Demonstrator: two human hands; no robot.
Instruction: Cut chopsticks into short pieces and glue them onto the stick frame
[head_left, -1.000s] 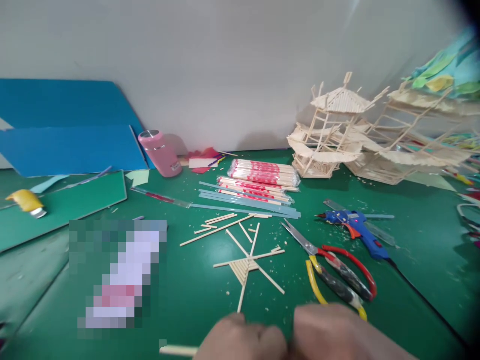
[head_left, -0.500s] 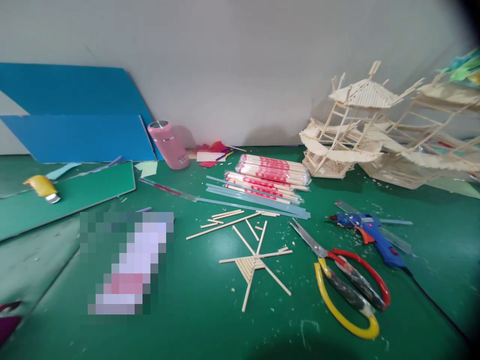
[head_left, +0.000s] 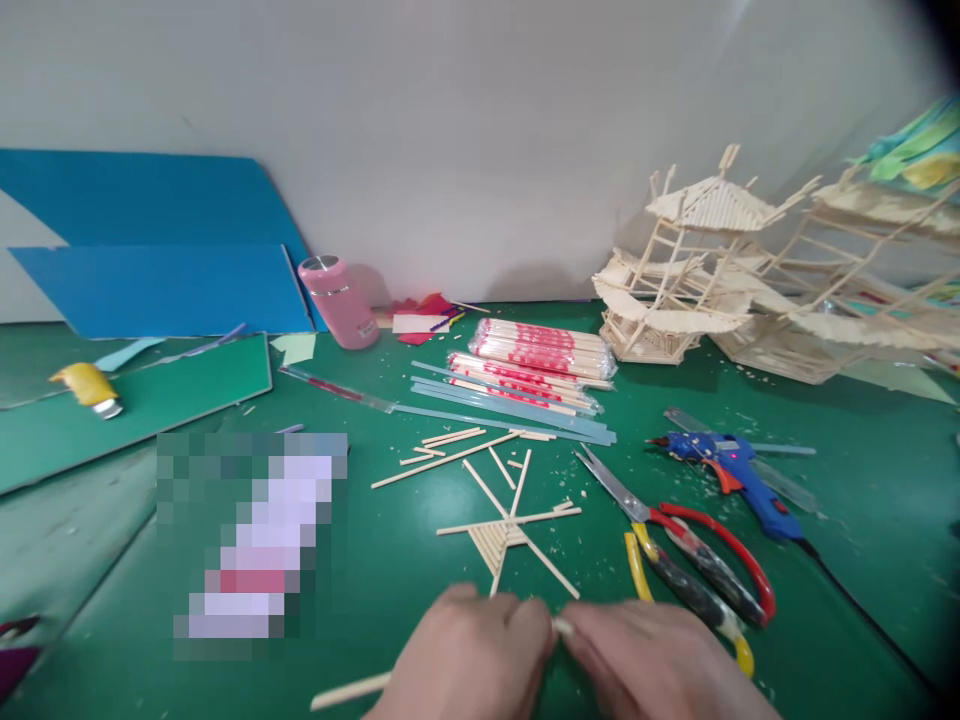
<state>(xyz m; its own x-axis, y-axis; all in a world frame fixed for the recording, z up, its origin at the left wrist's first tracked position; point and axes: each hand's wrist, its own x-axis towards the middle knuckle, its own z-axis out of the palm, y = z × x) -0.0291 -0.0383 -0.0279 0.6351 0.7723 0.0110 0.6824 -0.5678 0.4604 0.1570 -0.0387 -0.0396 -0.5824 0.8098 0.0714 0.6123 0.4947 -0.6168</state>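
Observation:
My left hand (head_left: 472,655) and my right hand (head_left: 645,655) are closed close together at the bottom edge. A wooden chopstick (head_left: 351,690) sticks out to the left of my left fist, and a pale stick end shows between the two hands. Most of its length is hidden by the fingers. Just beyond the hands lies a star-shaped frame of thin sticks (head_left: 510,520), one wedge filled with short pieces. My right hand covers part of the yellow handle of the scissors (head_left: 705,570).
A blue glue gun (head_left: 739,465) with a cord lies at right. Wrapped chopstick bundles (head_left: 544,345), glue sticks (head_left: 517,402) and a pink flask (head_left: 341,305) are farther back. Stick-built pavilion models (head_left: 694,270) stand back right. A yellow cutter (head_left: 86,388) lies left.
Both hands have come into view from the bottom, with a chopstick in them. The view has shifted slightly; the things on the table keep their places.

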